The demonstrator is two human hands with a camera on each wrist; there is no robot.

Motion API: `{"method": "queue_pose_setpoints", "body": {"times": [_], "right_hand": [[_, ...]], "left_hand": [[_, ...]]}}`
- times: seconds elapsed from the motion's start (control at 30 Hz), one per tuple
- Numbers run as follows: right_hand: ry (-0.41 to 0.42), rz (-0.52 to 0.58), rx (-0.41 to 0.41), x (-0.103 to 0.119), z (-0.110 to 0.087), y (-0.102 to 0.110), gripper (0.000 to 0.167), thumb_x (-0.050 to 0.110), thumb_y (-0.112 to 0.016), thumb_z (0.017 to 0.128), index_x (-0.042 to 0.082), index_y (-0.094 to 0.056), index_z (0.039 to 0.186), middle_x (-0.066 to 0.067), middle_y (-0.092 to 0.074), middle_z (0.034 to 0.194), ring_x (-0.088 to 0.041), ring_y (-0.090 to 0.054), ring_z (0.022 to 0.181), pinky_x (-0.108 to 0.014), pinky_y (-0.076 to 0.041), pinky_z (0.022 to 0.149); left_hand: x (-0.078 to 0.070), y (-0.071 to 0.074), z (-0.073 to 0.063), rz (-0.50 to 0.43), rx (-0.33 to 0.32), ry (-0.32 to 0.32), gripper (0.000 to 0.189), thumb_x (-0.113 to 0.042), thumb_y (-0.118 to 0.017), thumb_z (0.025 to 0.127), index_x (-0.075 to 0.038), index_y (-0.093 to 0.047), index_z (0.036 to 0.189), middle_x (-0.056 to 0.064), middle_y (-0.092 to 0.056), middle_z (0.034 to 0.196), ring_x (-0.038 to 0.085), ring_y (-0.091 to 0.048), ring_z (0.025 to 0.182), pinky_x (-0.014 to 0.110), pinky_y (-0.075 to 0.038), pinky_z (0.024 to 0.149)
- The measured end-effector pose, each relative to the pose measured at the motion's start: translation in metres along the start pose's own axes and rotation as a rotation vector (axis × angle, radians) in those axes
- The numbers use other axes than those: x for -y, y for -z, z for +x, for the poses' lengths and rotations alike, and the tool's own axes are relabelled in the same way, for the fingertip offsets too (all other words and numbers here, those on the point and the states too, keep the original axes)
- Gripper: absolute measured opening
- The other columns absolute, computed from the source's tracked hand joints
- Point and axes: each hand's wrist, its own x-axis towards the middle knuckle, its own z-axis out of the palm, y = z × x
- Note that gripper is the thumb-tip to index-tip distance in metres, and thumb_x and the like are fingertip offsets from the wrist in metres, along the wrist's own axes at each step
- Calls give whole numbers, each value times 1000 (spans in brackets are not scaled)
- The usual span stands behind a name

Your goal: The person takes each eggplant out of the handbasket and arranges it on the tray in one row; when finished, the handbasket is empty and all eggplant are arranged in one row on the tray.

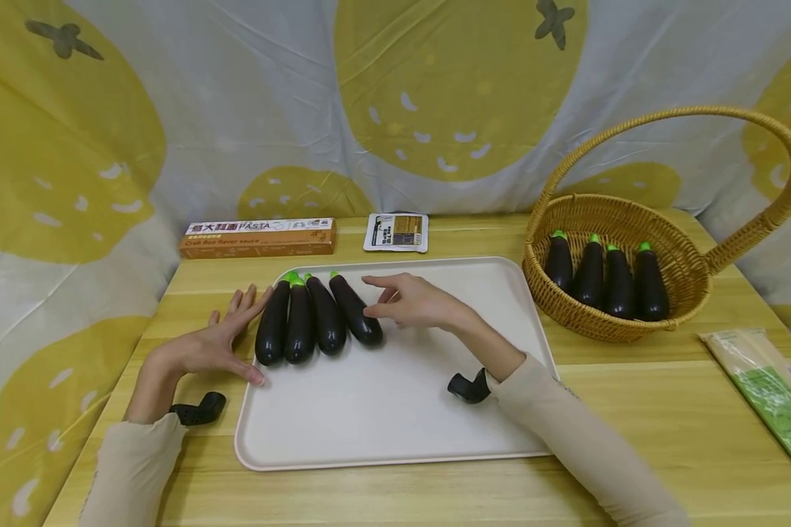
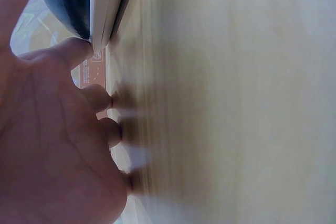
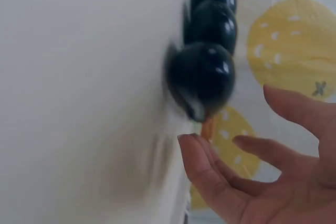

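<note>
Several dark purple eggplants point(image 1: 301, 322) with green stems lie side by side on the left of a white tray point(image 1: 402, 417). My left hand point(image 1: 214, 345) is spread at the tray's left rim, beside the leftmost eggplant point(image 1: 272, 326). In the left wrist view its fingertips point(image 2: 112, 131) reach down to the table and one finger touches the tray's edge. My right hand point(image 1: 418, 300) hovers right of the rightmost eggplant point(image 1: 354, 311), fingers extended. From the right wrist, a gap shows between those fingers point(image 3: 197, 161) and the nearest eggplant point(image 3: 202, 77). Neither hand holds anything.
A wicker basket point(image 1: 567, 311) with a tall handle holds several more eggplants at the right. Behind the tray lie a pasta box point(image 1: 257, 240) and a small flat packet point(image 1: 396, 233). A green-and-clear package point(image 1: 767, 388) rests at the table's right edge. Patterned cloth point(image 1: 303, 88) hangs behind.
</note>
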Motion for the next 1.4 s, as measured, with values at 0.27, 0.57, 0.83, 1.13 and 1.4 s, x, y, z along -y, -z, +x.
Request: {"method": "queue_pose_setpoints", "body": {"times": [0.27, 0.57, 0.83, 1.13, 1.4], "right_hand": [[58, -163, -57, -4, -55, 52, 65, 38, -65, 102, 22, -41, 160, -6, -67, 131, -22, -64, 121, -40, -56, 95], [24, -224, -82, -32, -139, 118, 50, 39, -56, 107, 24, -49, 155, -6, -63, 145, -23, -63, 129, -39, -54, 102], [-131, -299, -320, -75, -197, 168, 50, 34, -54, 109, 21, -47, 156, -14, -63, 144, 9, -60, 107, -11, -48, 84], [-359, -250, -408, -116, -217, 190, 73, 43, -42, 111, 7, -12, 167, -44, -29, 156, -61, -31, 141, -75, -38, 102], [-451, -272, -381, -140, -213, 194, 74, 35, -36, 113, -1, 4, 164, -50, -8, 158, -69, -14, 143, -80, -26, 109]], "left_hand": [[1, 0, -4, -9, -5, -3, 139, -30, -94, 74, -27, 9, 167, 25, 32, 166, 47, 37, 150, 79, 26, 109], [3, -1, -8, -34, -14, -11, 137, -29, -93, 74, -25, 8, 168, 25, 32, 166, 48, 38, 149, 79, 26, 109], [3, -3, -5, -54, 0, -27, 138, -24, -93, 75, -22, 9, 167, 25, 34, 165, 48, 40, 148, 79, 27, 107], [1, -2, -3, -40, -2, -33, 137, -25, -93, 75, -21, 7, 168, 27, 32, 165, 50, 38, 149, 80, 26, 108], [0, -2, -3, -38, -6, -30, 137, -25, -93, 75, -22, 7, 168, 27, 31, 166, 51, 37, 149, 80, 25, 108]]}}
